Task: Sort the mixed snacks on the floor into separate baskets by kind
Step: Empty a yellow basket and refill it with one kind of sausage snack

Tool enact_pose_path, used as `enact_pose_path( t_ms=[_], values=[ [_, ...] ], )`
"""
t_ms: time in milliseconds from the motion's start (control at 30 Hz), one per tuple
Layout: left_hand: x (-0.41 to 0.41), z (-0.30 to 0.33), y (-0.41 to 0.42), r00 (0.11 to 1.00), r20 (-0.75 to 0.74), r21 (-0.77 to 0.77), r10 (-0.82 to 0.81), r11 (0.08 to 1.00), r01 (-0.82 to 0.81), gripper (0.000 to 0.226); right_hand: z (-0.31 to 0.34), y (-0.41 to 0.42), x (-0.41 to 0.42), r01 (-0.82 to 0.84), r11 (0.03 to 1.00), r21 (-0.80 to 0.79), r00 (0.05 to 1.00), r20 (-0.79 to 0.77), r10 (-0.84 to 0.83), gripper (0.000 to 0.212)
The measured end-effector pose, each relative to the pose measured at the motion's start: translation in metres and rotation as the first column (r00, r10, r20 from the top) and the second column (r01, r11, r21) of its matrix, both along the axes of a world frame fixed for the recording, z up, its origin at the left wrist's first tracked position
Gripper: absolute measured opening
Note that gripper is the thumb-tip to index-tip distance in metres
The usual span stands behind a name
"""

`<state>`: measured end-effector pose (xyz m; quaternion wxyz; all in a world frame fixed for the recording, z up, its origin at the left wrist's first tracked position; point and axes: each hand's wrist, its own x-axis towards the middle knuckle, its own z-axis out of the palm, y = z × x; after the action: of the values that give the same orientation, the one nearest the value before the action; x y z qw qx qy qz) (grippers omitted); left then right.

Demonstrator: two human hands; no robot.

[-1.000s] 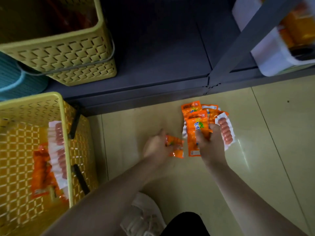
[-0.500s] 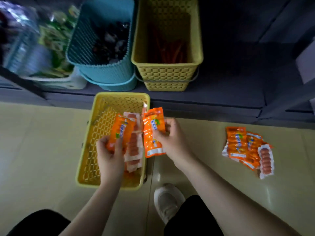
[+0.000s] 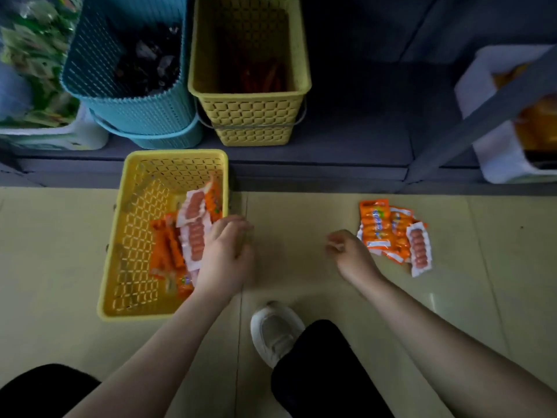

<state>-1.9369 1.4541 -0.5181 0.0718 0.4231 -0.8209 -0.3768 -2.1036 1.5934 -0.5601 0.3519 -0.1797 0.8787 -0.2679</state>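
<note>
Left to right. Yellow floor basket [image 3: 114,297] at 9 o'clock from the white shoe [image 3: 275,330]: the sausage packs [image 3: 193,233] lie inside along its right wall, orange ones and white-edged ones mixed together. Half a second ago each hand held one orange pack over this basket; neither holds one now, so both packs look dropped in. Left hand [image 3: 226,251] sits over the basket's right rim, fingers loosely bent, nothing in them, touching or just above the top pack; can't tell which, the fingers are motion-blurred. Right hand [image 3: 349,254] has swung from the basket to the floor at 3 o'clock, fingers curled in loosely, empty, just beside the remaining pile [image 3: 388,233] but not on it yet. That pile looks unchanged: orange packs fanned out, one white-edged pack on its right edge. On the shelf at 12 o'clock, the teal basket [image 3: 135,116] holds dark wrappers and the tall yellow basket [image 3: 250,110] holds red sticks, neither touched. Judgement: one drop cycle done, next grab is about to start on the floor pile. A handful of packs left, so this kind is near finished. Risk: the orange and white-edged packs may be different kinds landing in one basket; print is too blurred to confirm.
</note>
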Motion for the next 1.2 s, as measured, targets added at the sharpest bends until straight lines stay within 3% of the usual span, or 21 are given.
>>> enact_pose_path(
  t_ms=[200,433,567,700,767,800,867,933,1033,1133,1167,1200],
  values=[
    [-0.062,-0.032,0.038,0.983,-0.042,0.088,-0.180,0.979,0.183,0.022,-0.052,0.066,-0.065,0.123,0.977,0.176,0.976,-0.202,-0.087,0.028],
    [-0.118,-0.073,0.045,0.930,0.160,0.313,-0.330,0.911,0.269,0.029,-0.118,0.029,-0.112,0.373,0.884,0.282,0.908,-0.304,-0.287,0.058],
    [-0.139,-0.090,0.047,0.917,0.242,0.378,-0.318,0.901,0.213,0.029,-0.134,0.021,-0.105,0.230,0.909,0.348,0.896,-0.441,-0.058,0.041],
    [-0.154,-0.094,0.048,0.914,0.286,0.400,-0.288,0.902,0.159,0.032,-0.145,0.024,-0.101,0.235,0.899,0.370,0.905,-0.420,-0.064,0.060],
    [-0.157,-0.097,0.049,0.910,0.297,0.403,-0.288,0.902,0.154,0.031,-0.147,0.029,-0.096,0.263,0.929,0.261,0.888,-0.442,-0.127,0.057],
    [-0.158,-0.099,0.049,0.912,0.298,0.399,-0.281,0.905,0.148,0.031,-0.144,0.030,-0.093,0.291,0.949,0.120,0.887,-0.405,-0.221,0.055],
    [-0.161,-0.102,0.052,0.926,0.288,0.394,-0.245,0.911,0.119,0.033,-0.132,0.026,-0.088,0.357,0.912,-0.204,0.915,-0.122,-0.385,0.056],
    [-0.165,-0.102,0.055,0.945,0.270,0.388,-0.186,0.919,0.070,0.042,-0.112,0.024,-0.079,0.383,0.796,-0.469,0.923,0.157,-0.352,0.051],
    [-0.171,-0.098,0.056,0.973,0.228,0.371,-0.032,0.927,-0.057,0.045,-0.097,0.025,-0.059,0.386,0.690,-0.612,0.899,0.416,-0.134,0.038],
    [-0.167,-0.096,0.054,0.989,0.137,0.389,0.059,0.915,-0.109,0.027,-0.092,0.030,-0.056,0.195,0.770,-0.607,0.926,0.372,0.058,0.020],
    [-0.163,-0.096,0.053,0.990,0.123,0.390,0.074,0.913,-0.117,0.025,-0.095,0.033,-0.064,0.101,0.823,-0.559,0.966,0.252,0.053,0.018],
    [-0.159,-0.094,0.051,0.990,0.113,0.384,0.080,0.916,-0.118,0.025,-0.101,0.036,-0.075,-0.006,0.882,-0.471,0.999,0.037,0.027,0.021]
  ],
)
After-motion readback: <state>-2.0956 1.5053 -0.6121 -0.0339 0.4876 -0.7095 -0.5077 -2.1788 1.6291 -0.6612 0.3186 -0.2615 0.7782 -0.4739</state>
